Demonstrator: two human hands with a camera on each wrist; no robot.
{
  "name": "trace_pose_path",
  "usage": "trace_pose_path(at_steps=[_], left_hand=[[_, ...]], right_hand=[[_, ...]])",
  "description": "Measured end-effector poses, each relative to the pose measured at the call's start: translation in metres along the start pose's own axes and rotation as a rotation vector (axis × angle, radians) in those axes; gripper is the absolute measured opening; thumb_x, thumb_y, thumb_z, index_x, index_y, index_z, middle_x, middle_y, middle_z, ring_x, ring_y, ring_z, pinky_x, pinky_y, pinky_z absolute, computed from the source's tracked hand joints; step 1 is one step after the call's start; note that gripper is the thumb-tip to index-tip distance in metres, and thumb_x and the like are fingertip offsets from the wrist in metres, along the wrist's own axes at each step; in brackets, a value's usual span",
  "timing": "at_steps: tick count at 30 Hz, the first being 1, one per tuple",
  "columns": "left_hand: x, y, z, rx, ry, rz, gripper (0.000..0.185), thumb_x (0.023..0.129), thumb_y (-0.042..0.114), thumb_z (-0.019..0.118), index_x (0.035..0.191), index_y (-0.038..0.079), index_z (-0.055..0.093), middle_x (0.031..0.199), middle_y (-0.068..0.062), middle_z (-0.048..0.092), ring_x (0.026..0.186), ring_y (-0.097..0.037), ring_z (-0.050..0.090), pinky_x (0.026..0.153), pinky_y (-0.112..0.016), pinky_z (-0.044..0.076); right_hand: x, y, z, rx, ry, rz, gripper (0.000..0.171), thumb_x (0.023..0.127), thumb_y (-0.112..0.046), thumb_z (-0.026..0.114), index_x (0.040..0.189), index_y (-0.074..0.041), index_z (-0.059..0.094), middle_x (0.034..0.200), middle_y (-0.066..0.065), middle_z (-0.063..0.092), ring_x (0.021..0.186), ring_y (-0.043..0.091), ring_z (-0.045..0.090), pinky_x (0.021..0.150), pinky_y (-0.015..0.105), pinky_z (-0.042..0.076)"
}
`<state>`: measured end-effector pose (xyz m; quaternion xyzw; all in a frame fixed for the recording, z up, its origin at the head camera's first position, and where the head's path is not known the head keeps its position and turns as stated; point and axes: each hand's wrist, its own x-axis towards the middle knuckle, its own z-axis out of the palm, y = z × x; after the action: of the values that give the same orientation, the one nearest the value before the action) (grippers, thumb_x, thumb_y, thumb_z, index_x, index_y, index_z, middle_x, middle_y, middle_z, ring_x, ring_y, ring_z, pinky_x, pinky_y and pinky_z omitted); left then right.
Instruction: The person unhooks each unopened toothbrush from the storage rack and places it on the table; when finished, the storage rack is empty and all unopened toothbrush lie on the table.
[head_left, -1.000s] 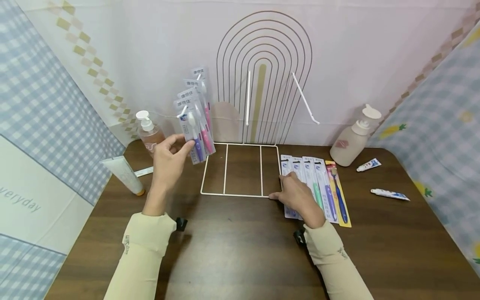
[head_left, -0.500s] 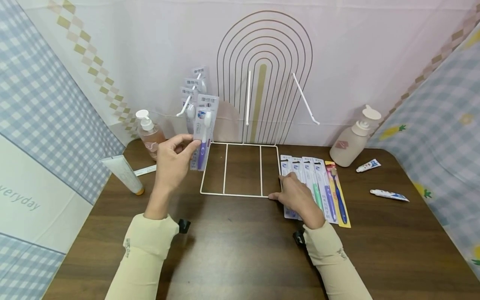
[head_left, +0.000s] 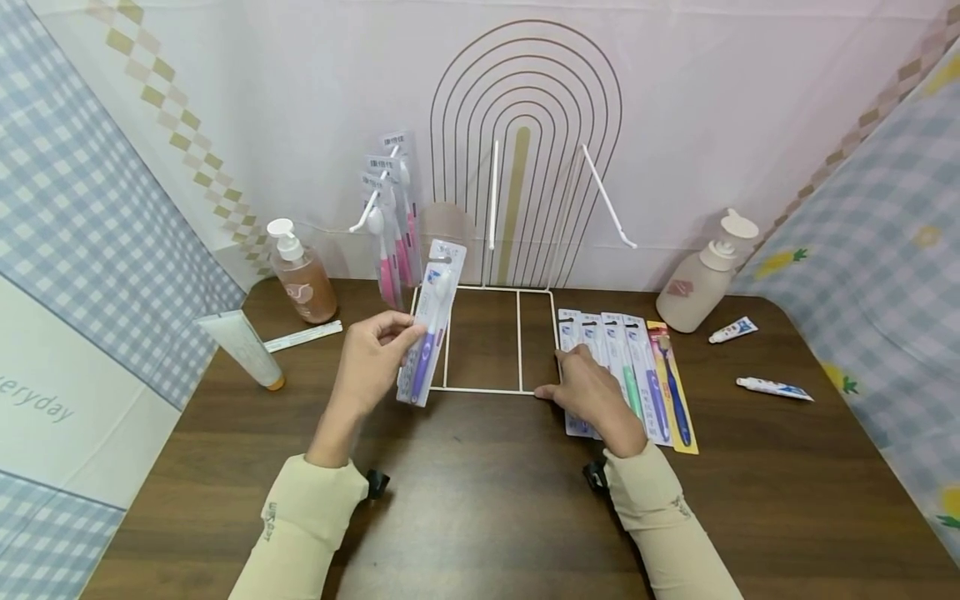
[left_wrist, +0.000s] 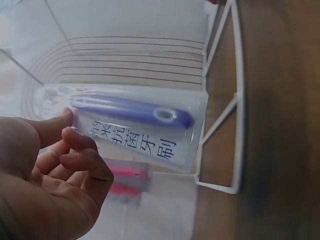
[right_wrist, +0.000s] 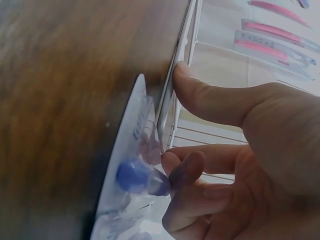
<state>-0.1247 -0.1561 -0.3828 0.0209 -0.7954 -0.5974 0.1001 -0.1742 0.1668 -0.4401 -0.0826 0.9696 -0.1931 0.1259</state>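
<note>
My left hand (head_left: 378, 360) pinches a packaged purple toothbrush (head_left: 429, 333) by its left edge between thumb and fingers. The pack tilts above the left part of the white wire rack's base (head_left: 483, 390); in the left wrist view its purple handle (left_wrist: 132, 111) shows behind clear plastic. My right hand (head_left: 592, 387) holds the rack's front right corner, thumb (right_wrist: 192, 90) and forefinger against the wire, other fingers curled. Beneath that hand lie several packaged toothbrushes (head_left: 615, 329) in a row, partly covered by it. Packaged pink toothbrushes (head_left: 386, 275) hang on the rack's left hook (head_left: 365, 218).
Two more white hooks jut forward, a middle hook (head_left: 493, 196) and a right hook (head_left: 609, 200). A pump bottle (head_left: 307, 287) and a white tube (head_left: 243, 350) stand left. At right are a cream pump bottle (head_left: 697, 287) and two small toothpaste tubes (head_left: 774, 388).
My left hand has drawn the purple toothbrush pack off the left hook, then moved it right and down over the rack's base. My right hand has stayed at the rack's corner.
</note>
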Motion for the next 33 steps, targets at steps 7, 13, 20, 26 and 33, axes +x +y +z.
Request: trace_pose_path(at_steps=[7,13,20,26,33], left_hand=[[-0.005,-0.02,0.002,0.089,-0.03,-0.117,0.02,0.11,0.012,0.077,0.114,-0.006,0.083,0.08,-0.003,0.079,0.062,-0.004,0.057,0.058,-0.019,0.047],[0.001,-0.066,-0.003,0.142,-0.08,-0.164,0.021,0.108,0.015,0.076,0.109,-0.005,0.083,0.077,-0.007,0.079,0.06,-0.01,0.062,0.056,-0.027,0.049],[0.025,-0.139,-0.013,0.199,-0.151,-0.27,0.017,0.107,0.027,0.081,0.103,0.011,0.085,0.073,-0.001,0.076,0.064,-0.021,0.069,0.053,-0.035,0.049],[0.03,-0.148,-0.024,0.242,-0.139,-0.29,0.021,0.105,0.028,0.082,0.102,0.008,0.086,0.071,-0.003,0.076,0.063,-0.023,0.072,0.053,-0.035,0.049],[0.029,-0.147,-0.036,0.305,-0.134,-0.327,0.023,0.105,0.029,0.083,0.104,0.006,0.085,0.077,-0.004,0.077,0.067,-0.019,0.073,0.058,-0.033,0.053]], right_hand=[[-0.002,-0.001,-0.002,-0.008,-0.004,-0.001,0.089,0.1,-0.043,0.09,0.165,0.007,0.055,0.149,0.035,0.059,0.085,0.029,0.062,0.067,0.04,0.052],[-0.001,0.0,0.0,0.003,0.004,0.007,0.088,0.099,-0.039,0.092,0.164,0.007,0.055,0.147,0.034,0.06,0.084,0.029,0.062,0.067,0.041,0.051],[0.016,0.018,0.014,-0.014,-0.002,0.025,0.094,0.097,-0.048,0.093,0.167,0.002,0.054,0.15,0.033,0.059,0.085,0.03,0.063,0.067,0.043,0.053],[0.011,0.014,0.011,0.009,0.006,0.02,0.091,0.097,-0.045,0.093,0.166,0.003,0.055,0.146,0.031,0.061,0.082,0.029,0.062,0.064,0.041,0.05],[0.01,0.014,0.012,0.004,0.022,-0.003,0.09,0.098,-0.045,0.092,0.164,0.005,0.056,0.145,0.032,0.061,0.077,0.028,0.059,0.062,0.039,0.048]])
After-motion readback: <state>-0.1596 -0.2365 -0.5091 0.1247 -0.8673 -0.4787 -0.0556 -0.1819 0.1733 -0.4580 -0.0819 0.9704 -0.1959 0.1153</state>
